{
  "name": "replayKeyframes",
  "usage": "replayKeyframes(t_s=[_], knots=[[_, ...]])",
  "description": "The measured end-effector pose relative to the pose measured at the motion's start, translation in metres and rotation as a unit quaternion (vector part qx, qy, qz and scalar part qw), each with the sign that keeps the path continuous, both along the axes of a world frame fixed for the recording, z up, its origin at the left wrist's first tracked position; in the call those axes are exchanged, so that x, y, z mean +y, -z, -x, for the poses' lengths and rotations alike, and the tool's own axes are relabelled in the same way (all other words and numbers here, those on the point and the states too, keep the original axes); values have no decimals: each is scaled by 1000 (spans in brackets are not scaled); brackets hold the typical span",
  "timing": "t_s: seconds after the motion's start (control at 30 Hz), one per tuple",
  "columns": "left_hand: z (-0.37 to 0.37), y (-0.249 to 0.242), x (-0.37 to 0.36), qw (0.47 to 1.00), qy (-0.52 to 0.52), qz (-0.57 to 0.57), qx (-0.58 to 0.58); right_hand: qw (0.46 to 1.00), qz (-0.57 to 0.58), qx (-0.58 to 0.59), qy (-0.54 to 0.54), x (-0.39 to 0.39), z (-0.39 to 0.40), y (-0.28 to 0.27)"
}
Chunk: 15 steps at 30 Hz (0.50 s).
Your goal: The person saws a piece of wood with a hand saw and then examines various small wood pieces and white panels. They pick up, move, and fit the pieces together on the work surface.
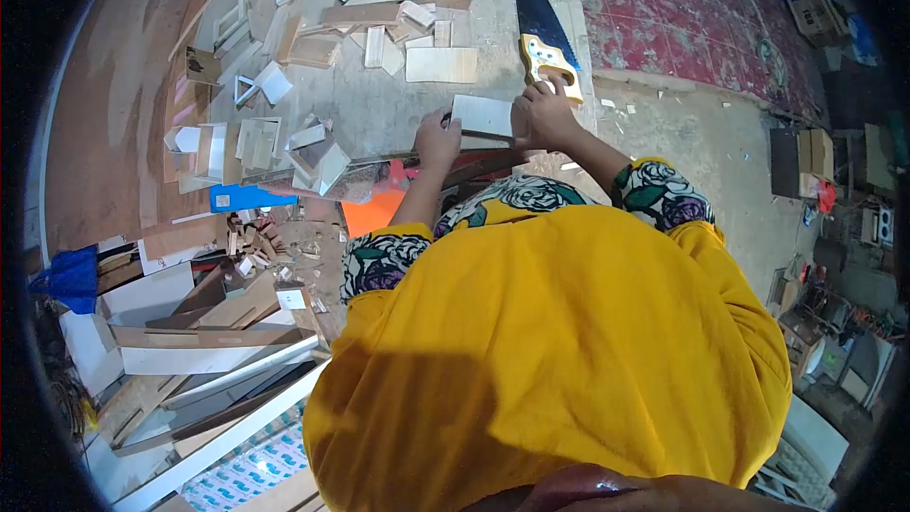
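Note:
A pale rectangular wooden piece [483, 117] lies between my two hands near the front edge of the workbench [379, 114]. My left hand [439, 140] grips its left end, with the fingers closed on it. At the right end, my right hand [547, 117] is closed round the piece, its fingertips partly hidden. Just beyond my right hand is a handsaw with a yellow handle [550, 64] and a dark blade [542, 9]. Another flat pale board [442, 64] rests a little farther back on the bench.
Many small wooden offcuts and small frames [256, 144] cover the bench's left and back. Stacked boards [209, 351] and scraps fill the floor at lower left. An orange sheet [373, 213] sits below the bench edge. Cardboard boxes [813, 152] stand at the right.

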<state>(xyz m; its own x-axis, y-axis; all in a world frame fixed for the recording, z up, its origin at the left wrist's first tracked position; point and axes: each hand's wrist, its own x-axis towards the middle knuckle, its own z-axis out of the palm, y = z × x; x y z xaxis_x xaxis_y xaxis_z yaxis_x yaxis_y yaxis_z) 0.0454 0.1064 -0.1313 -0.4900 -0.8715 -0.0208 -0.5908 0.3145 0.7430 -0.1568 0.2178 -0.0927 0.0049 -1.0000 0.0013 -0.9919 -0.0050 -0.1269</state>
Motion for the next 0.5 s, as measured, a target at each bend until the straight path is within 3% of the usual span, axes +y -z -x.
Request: replayKeyframes(t_s=[0.03, 0.07, 0.13, 0.27, 0.33, 0.5], knots=[[0, -6, -2, 996, -12, -73, 56, 1000, 2, 1, 0, 4, 1, 0], [0, -10, -2, 996, -11, -72, 58, 999, 37, -37, 7, 10, 1, 1], [1, -33, 5, 917, -76, -313, 234, 995, 50, -85, 35, 22, -1, 5], [7, -51, 19, 934, -31, -268, 233, 988, 54, -125, 79, 34, -1, 11], [10, -62, 25, 959, 43, -157, 231, 980, 81, -159, 92, 39, -2, 10], [28, -80, 28, 897, 38, -308, 314, 967, 126, -193, 108, 48, 2, 15]])
